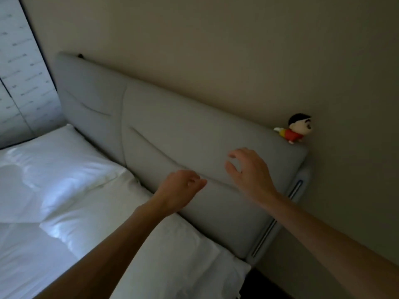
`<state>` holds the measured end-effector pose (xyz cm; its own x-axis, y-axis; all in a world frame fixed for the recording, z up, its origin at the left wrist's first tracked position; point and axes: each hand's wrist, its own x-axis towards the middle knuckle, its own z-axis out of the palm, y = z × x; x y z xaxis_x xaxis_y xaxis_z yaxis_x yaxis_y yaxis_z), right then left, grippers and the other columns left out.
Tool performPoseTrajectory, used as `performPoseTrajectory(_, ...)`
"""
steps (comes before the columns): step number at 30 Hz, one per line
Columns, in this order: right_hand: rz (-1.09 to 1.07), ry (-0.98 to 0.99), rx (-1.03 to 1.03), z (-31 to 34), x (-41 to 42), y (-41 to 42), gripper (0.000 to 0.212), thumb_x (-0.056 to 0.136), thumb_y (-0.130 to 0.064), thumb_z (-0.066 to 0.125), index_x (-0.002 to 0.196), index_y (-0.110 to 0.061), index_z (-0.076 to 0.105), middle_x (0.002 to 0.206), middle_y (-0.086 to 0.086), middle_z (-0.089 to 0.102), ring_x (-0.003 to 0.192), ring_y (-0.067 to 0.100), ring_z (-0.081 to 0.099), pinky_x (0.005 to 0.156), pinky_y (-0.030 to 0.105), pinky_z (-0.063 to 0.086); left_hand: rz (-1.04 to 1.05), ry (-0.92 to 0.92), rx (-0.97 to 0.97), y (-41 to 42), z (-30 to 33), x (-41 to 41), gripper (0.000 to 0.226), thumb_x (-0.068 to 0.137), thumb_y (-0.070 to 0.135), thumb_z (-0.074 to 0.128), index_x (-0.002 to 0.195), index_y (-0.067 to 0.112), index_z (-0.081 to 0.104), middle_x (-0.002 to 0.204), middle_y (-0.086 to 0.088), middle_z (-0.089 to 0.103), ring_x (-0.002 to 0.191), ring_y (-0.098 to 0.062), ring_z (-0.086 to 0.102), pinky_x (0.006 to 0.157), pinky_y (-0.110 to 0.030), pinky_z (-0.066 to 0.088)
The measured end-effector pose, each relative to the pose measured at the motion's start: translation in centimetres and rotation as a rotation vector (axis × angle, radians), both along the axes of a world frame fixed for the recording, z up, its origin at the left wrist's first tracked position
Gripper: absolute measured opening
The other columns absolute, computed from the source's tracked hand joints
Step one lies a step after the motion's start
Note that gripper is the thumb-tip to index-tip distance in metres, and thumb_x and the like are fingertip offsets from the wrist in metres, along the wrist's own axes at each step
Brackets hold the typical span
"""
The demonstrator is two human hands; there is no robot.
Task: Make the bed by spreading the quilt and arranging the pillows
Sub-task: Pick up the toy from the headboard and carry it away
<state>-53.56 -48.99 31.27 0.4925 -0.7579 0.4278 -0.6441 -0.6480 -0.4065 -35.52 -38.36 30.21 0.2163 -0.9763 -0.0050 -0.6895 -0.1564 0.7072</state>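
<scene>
Left hand: I found the left hand (181, 188) raised in front of the headboard (172, 137), fingers loosely curled with thumb and fingertips close together; it held nothing that I could see.
Right hand: The right hand (248, 171) was spread, fingers wide and a little bent, palm toward the headboard's padded face. I could not tell whether it touched the padding or hung just short of it.
Near pillow: One white pillow (172, 251) lay against the foot of the headboard, directly below both forearms, its long edge running along the padding.
Far pillow: A second white pillow (64, 160) lay further along the bed, by the far end of the headboard, puffed and creased, its corner overlapping the near one.
Quilt: The quilt (19, 244) showed as white folds at the lower left, beside the pillows; its edge ran out of view, so I could not judge how far it was spread.
Handling, pillows: I judged them light, soft and yielding. They would sag if lifted by one corner, so I judged two opposite short ends, one per hand, the best hold.
Handling, quilt: I judged it bulky but light, limp, with smooth cloth that may slide; a firm pinch at the top edge or corners would suit.
Other: A small doll (295, 129) in a red shirt rested on the headboard's top near its corner, against the wall (237, 50).
</scene>
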Motion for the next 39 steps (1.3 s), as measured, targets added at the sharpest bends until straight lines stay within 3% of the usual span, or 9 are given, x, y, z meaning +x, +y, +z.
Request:
performPoseTrajectory(2, -0.101, -0.107, -0.126, 3.0, -3.2, -2.1, 0.035, 0.088, -0.031, 0.056, 0.111, -0.008, 0.068, 0.111, 0.010, 0.066, 0.105, 0.028, 0.058, 0.084, 0.028, 0.038, -0.035, -0.018, -0.071, -3.3, 3.2, -2.6, 0.038, 0.094, 0.047, 0.058, 0.115, 0.017, 0.071, 0.110, 0.000, 0.073, 0.103, -0.015, 0.067, 0.094, -0.034, 0.051)
performPoseTrajectory(6, -0.327, -0.237, -0.306, 7.4, -9.6, -7.5, 0.029, 0.081, -0.017, 0.072, 0.107, -0.006, 0.064, 0.112, 0.018, 0.060, 0.107, 0.036, 0.052, 0.091, 0.044, 0.044, -0.086, 0.019, -0.175, -9.8, 8.1, -8.4, 0.048, 0.092, 0.044, 0.061, 0.132, 0.017, 0.060, 0.121, -0.005, 0.068, 0.113, -0.020, 0.063, 0.101, -0.035, 0.047)
performPoseTrajectory(13, -0.334, -0.042, 0.033, 6.9, -14.3, -14.8, 0.080, 0.083, -0.045, 0.076, 0.148, -0.015, 0.041, 0.141, 0.017, 0.048, 0.129, 0.039, 0.045, 0.104, 0.046, 0.041, -0.186, -0.076, -0.152, -21.4, 9.4, -16.8, 0.071, 0.090, 0.034, 0.068, 0.150, 0.013, 0.036, 0.146, -0.014, 0.049, 0.125, -0.030, 0.054, 0.101, -0.033, 0.041)
performPoseTrajectory(17, -0.309, -0.110, 0.152, 5.5, -14.3, -17.8, 0.075, 0.086, -0.044, 0.073, 0.148, -0.023, 0.037, 0.140, 0.013, 0.049, 0.125, 0.033, 0.051, 0.096, 0.038, 0.044, -0.178, -0.057, -0.100, -24.5, 7.8, -18.7, 0.059, 0.085, 0.025, 0.072, 0.138, 0.010, 0.049, 0.131, -0.016, 0.061, 0.119, -0.032, 0.057, 0.092, -0.033, 0.046)
performPoseTrajectory(21, -0.318, -0.225, 0.162, 5.6, -14.0, -19.8, 0.058, 0.084, -0.043, 0.074, 0.130, -0.020, 0.046, 0.125, 0.010, 0.062, 0.112, 0.032, 0.060, 0.082, 0.034, 0.044, -0.172, -0.064, -0.092, -25.5, 6.0, -18.9, 0.053, 0.084, 0.021, 0.069, 0.133, 0.012, 0.052, 0.122, -0.015, 0.063, 0.111, -0.032, 0.059, 0.087, -0.035, 0.049)
performPoseTrajectory(26, -0.259, -0.279, 0.178, 6.3, -12.4, -19.5, 0.057, 0.081, -0.047, 0.075, 0.126, -0.020, 0.053, 0.119, 0.008, 0.066, 0.108, 0.028, 0.062, 0.080, 0.028, 0.043, -0.115, 0.025, -0.155, -24.7, 5.9, -17.7, 0.055, 0.082, 0.032, 0.073, 0.131, 0.017, 0.051, 0.119, -0.008, 0.064, 0.107, -0.026, 0.060, 0.087, -0.036, 0.050)
performPoseTrajectory(31, -0.130, -0.316, 0.134, 7.7, -6.9, -15.2, 0.059, 0.078, -0.050, 0.077, 0.123, -0.023, 0.050, 0.113, 0.005, 0.061, 0.094, 0.020, 0.059, 0.070, 0.026, 0.045, 0.168, 0.164, -0.334, -20.1, 6.7, -14.8, 0.042, 0.077, 0.033, 0.077, 0.113, 0.018, 0.061, 0.102, -0.001, 0.070, 0.091, -0.018, 0.065, 0.079, -0.038, 0.057)
performPoseTrajectory(36, 0.125, -0.292, 0.212, 8.3, 1.4, -7.2, 0.058, 0.077, -0.052, 0.076, 0.121, -0.028, 0.046, 0.114, -0.001, 0.058, 0.098, 0.019, 0.061, 0.079, 0.033, 0.050, 0.440, 0.149, -0.435, -10.8, 5.9, -7.8, 0.046, 0.068, 0.043, 0.079, 0.102, 0.024, 0.055, 0.098, 0.003, 0.067, 0.086, -0.013, 0.065, 0.074, -0.039, 0.059)
performPoseTrajectory(39, 0.340, -0.265, 0.317, 8.6, 6.1, -0.8, 0.058, 0.081, -0.051, 0.076, 0.124, -0.026, 0.046, 0.114, -0.001, 0.061, 0.098, 0.019, 0.065, 0.081, 0.037, 0.059, 0.557, 0.103, -0.454, -2.0, 5.2, -3.3, 0.050, 0.069, 0.053, 0.076, 0.110, 0.031, 0.054, 0.103, 0.010, 0.064, 0.086, -0.008, 0.064, 0.074, -0.035, 0.060)
